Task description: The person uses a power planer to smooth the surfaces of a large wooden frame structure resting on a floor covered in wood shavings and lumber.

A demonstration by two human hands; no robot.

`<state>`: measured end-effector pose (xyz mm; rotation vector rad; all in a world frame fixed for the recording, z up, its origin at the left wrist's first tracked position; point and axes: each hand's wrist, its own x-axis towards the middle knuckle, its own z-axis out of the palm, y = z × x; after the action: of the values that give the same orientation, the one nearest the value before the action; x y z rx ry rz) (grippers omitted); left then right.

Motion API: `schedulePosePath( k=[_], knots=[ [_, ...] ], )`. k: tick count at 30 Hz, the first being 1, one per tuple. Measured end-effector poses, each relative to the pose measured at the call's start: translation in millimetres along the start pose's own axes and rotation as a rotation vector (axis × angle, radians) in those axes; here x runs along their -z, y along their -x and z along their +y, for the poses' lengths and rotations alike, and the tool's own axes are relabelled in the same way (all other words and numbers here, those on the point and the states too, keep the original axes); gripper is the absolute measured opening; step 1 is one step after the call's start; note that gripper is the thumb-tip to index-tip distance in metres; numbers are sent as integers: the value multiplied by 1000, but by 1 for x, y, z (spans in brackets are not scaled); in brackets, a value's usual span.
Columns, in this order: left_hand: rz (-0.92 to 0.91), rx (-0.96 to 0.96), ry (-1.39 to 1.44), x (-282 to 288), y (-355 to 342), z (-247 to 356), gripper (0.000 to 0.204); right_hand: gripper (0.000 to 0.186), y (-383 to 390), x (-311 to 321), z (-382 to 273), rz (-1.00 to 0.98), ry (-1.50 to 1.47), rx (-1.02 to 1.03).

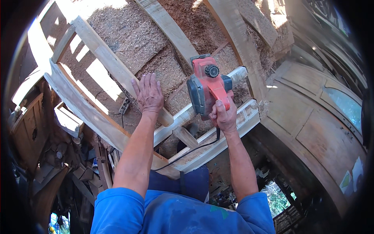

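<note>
My left hand [149,92] lies palm down, fingers out, on a pale wooden rail [104,52] running diagonally through the frame. To its right, my right hand [224,117] grips the rear handle of a red and black electric planer [206,87], held over a short cross rail [176,121]. The planer's underside is hidden, so contact with the wood cannot be told. Its black cord [183,155] trails down and left over the lower cross rail [198,160]. A small power socket strip [124,105] sits beside my left hand, below the diagonal rail.
More frame rails [230,35] curve around a floor strewn with shavings [117,23]. A panelled wooden door [311,124] with a glass pane lies at right. A wooden panel [27,124], an open wooden box [68,121] and piled offcuts [50,163] crowd the left.
</note>
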<state>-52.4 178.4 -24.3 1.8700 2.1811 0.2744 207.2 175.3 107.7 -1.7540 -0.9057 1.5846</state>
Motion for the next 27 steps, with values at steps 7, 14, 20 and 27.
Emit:
schedulePosePath(
  k=[7, 14, 20, 27],
  knots=[
    [-73, 24, 16, 4, 0, 1, 41, 34, -18, -9, -13, -25, 21, 7],
    [-83, 24, 17, 7, -2, 2, 41, 34, -49, -25, -41, -50, 63, 34],
    [-100, 40, 24, 8, -3, 4, 38, 34, -88, -39, -68, -114, 202, 102],
    [-136, 40, 15, 14, -2, 5, 33, 44, -145, -87, -113, -108, 456, 304]
  ],
)
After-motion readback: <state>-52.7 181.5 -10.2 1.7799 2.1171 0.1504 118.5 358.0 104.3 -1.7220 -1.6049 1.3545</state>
